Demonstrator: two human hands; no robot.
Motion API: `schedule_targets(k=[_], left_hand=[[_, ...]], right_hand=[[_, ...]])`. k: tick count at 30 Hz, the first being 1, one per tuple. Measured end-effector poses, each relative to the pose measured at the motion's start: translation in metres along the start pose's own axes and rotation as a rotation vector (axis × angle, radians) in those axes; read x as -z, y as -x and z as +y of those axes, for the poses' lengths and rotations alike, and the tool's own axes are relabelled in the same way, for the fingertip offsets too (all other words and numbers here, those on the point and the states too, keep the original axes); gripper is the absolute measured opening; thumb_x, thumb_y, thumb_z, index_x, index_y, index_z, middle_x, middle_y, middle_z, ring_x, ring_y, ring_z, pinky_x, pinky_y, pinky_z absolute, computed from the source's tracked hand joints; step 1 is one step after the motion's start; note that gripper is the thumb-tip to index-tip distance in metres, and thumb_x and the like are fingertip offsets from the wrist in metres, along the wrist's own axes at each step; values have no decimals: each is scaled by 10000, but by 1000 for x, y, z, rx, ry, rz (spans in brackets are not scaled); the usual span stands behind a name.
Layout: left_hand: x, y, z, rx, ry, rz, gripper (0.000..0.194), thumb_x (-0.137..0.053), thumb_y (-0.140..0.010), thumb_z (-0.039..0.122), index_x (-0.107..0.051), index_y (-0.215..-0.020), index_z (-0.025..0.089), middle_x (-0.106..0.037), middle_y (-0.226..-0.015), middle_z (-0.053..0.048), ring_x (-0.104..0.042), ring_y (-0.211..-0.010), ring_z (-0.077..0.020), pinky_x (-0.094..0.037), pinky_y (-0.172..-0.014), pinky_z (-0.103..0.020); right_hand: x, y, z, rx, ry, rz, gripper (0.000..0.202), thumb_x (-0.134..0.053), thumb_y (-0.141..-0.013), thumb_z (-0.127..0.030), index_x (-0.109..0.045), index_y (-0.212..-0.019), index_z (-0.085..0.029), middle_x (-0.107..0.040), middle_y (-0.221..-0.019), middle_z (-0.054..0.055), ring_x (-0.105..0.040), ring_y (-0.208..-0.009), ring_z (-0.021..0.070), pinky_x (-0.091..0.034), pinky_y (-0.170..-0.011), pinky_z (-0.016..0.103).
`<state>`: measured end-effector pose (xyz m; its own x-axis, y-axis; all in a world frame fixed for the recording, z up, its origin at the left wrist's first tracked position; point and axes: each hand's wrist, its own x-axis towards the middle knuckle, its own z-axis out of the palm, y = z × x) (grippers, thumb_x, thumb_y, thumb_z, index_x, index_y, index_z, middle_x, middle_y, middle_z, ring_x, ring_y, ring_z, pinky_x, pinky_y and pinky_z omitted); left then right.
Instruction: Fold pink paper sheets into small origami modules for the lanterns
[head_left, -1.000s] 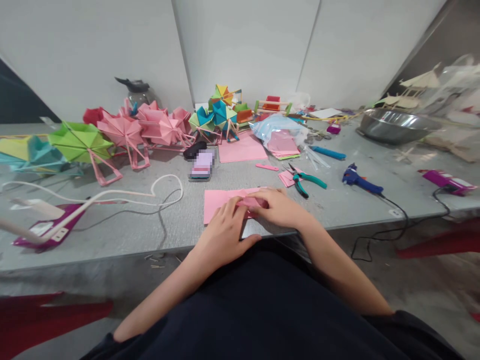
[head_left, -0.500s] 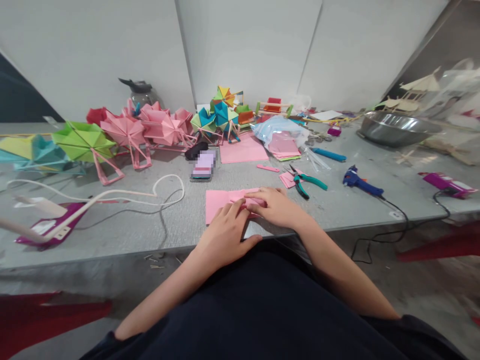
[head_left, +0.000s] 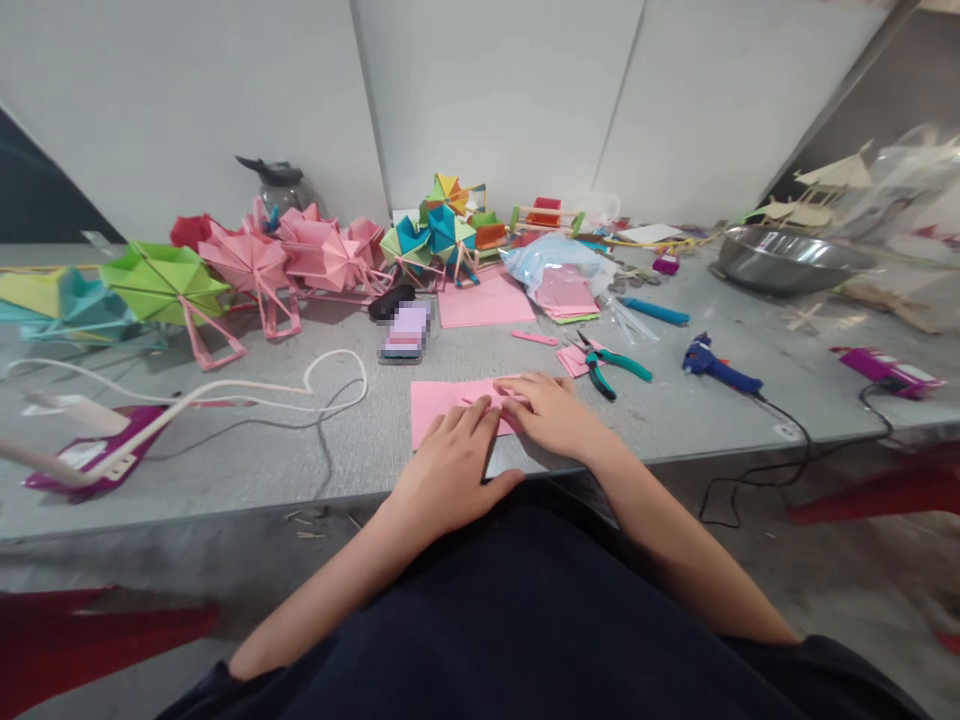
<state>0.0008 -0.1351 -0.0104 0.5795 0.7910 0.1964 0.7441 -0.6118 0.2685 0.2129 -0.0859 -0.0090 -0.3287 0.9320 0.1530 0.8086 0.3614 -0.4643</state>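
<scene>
A pink paper sheet (head_left: 433, 404) lies flat near the table's front edge, with a smaller pink piece on top of it, partly under my fingers. My left hand (head_left: 450, 460) rests on the sheet, palm down, its thumb stretched out toward my body. From the right, my right hand (head_left: 550, 412) lies over the sheet's right part, fingertips on the small pink piece and close to my left fingertips. Both hands have their fingers extended. Just beyond my right hand are teal-handled pliers (head_left: 602, 365) and small pink paper pieces (head_left: 571, 361).
A phone (head_left: 406, 331) lies behind the sheet. Pink and green paper umbrellas (head_left: 163, 285) stand at the left, near a white cable and a purple power strip (head_left: 97, 455). Rightward are a blue glue gun (head_left: 721, 366), a metal bowl (head_left: 784, 262) and another purple strip (head_left: 889, 372).
My right fingers have shifted slightly right on the paper, showing more of the small pink piece. My left hand has hardly moved.
</scene>
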Motion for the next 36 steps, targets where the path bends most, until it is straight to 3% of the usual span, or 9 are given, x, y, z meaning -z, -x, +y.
schedule_targets(k=[4, 10, 14, 19, 24, 36], left_hand=[[0, 1, 0, -5, -5, 16, 674, -715, -997, 542, -558, -1516, 142, -497, -1689, -225, -510, -1507, -432, -436, -1241, -617], [0, 1, 0, -10, 10, 24, 604, -731, -989, 538, -595, -1452, 175, -482, -1697, -216, -516, -1485, -443, -447, -1215, -641], [2, 1, -1, -29, 4, 21, 529, -725, -998, 532, -634, -1419, 224, -471, -1694, -201, -519, -1475, -442, -460, -1187, -653], [2, 1, -2, -58, -30, 10, 519, -722, -1003, 546, -666, -1434, 263, -444, -1702, -190, -525, -1445, -455, -464, -1159, -678], [5, 2, -3, -107, -95, -45, 703, -809, -950, 519, -570, -1588, 344, -357, -1752, -201, -477, -1480, -486, -453, -1143, -708], [3, 3, -11, -145, -27, -39, 883, -883, -864, 552, -496, -1648, 425, -305, -1772, -165, -405, -1528, -492, -383, -1199, -731]], right_hand=[[5, 8, 10, 2, -104, 36, 362, -578, -1046, -291, -729, -1374, -269, -729, -1444, 108, -642, -1329, 311, -353, -1229, 593], [9, 11, 24, 6, -312, 34, 393, -684, -935, -242, -739, -1324, -260, -779, -1161, 68, -702, -1053, 239, -538, -1018, 427], [11, 9, 23, 25, -378, -17, 490, -703, -907, -229, -704, -1397, -254, -755, -964, 24, -703, -936, 217, -550, -927, 384], [15, 4, 21, 45, -429, -96, 528, -681, -897, -200, -670, -1424, -221, -737, -860, -2, -690, -825, 192, -533, -844, 338], [13, 1, 22, 43, -378, -85, 561, -690, -886, -208, -635, -1444, -229, -734, -904, 2, -668, -835, 197, -515, -842, 346], [8, 5, 20, 4, -314, -48, 404, -751, -941, -301, -715, -1342, -266, -793, -1065, 43, -711, -989, 229, -519, -961, 392]])
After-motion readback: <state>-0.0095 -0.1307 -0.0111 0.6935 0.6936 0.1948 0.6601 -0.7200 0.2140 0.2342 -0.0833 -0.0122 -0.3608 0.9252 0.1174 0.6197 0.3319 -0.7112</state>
